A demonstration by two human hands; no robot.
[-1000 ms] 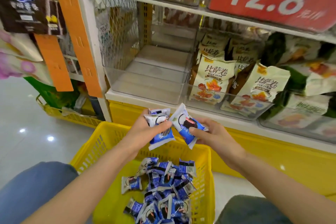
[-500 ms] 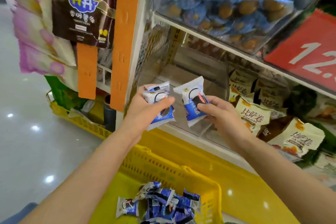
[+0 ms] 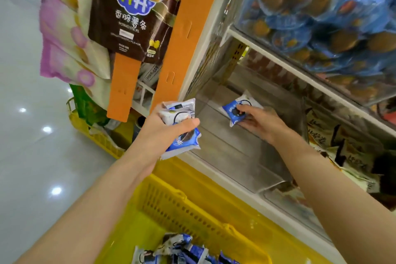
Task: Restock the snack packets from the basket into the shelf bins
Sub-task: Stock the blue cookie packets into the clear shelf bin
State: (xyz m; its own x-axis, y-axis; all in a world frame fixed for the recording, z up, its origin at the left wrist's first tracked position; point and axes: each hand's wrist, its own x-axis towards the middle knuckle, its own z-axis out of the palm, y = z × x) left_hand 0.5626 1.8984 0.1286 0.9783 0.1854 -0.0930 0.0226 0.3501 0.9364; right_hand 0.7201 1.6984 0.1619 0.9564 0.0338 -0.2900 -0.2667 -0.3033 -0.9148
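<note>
- One blue-and-white snack packet (image 3: 233, 107) is pinched between the thumb and curled fingers of the right hand (image 3: 260, 123), inside the clear shelf bin (image 3: 246, 163), toward its rear left part.
- Whether that packet touches the bin floor cannot be told.
- No other packet is seen on the visible part of the bin's floor.
- A small bunch of the same packets (image 3: 179, 113) is gripped by the left hand (image 3: 162, 135), with the thumb laid across the front; the bunch is held just outside the bin's front left corner.
- More of these packets (image 3: 177, 249) are heaped in the yellow basket (image 3: 192, 210), which stands below the shelf edge, under both forearms.
- To the right, a neighbouring bin (image 3: 342, 141) is filled with beige packets printed in dark script.
- On the shelf above, round snacks in blue wrappers (image 3: 321, 17) are piled behind a clear front.
- An orange strip (image 3: 188, 34) runs along the shelf upright, and a dark bag of potato sticks (image 3: 128, 17) is hung beside it.
- A second yellow basket (image 3: 94, 135) is seen on the glossy floor (image 3: 32, 156) at the left.
</note>
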